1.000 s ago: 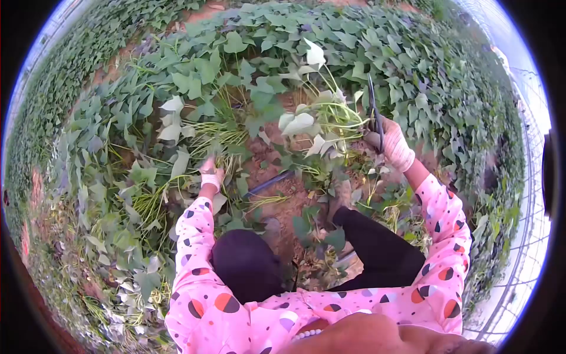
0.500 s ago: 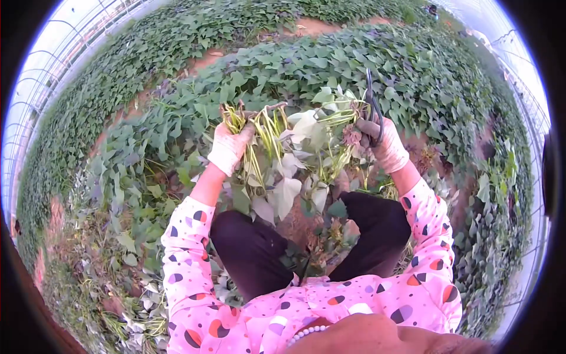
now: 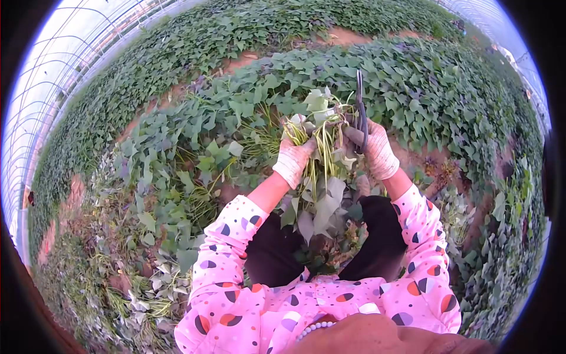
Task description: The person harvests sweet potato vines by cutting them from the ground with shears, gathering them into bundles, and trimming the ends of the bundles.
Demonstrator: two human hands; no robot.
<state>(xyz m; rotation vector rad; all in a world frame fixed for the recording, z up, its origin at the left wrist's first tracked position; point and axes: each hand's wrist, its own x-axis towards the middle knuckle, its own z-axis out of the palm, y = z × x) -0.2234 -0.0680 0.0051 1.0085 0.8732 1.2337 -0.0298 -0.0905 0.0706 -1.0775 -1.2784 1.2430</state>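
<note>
My left hand (image 3: 296,158), in a pale, soiled glove, is closed round a bunch of leafy vine cuttings (image 3: 325,154). Yellow-green stems and broad leaves hang from it in front of my knees. Close beside it, my right hand (image 3: 378,152), gloved too, is closed on a pair of dark scissors (image 3: 359,97) with the tips pointing away from me. The right fingers touch the upper end of the bunch. Whether they also grip stems is hidden by leaves.
Dense leafy vines (image 3: 236,112) spread in rows all round. Strips of reddish soil (image 3: 345,36) show between them. Cut, wilting stems and leaves (image 3: 156,295) lie at lower left. A hooped greenhouse frame (image 3: 56,82) curves along the left side. My dark-trousered knees (image 3: 377,230) are bent below the hands.
My left hand has moved right with its bunch, close to my right hand, so the leaves that hung between them are now gathered together. The scissors stand more upright.
</note>
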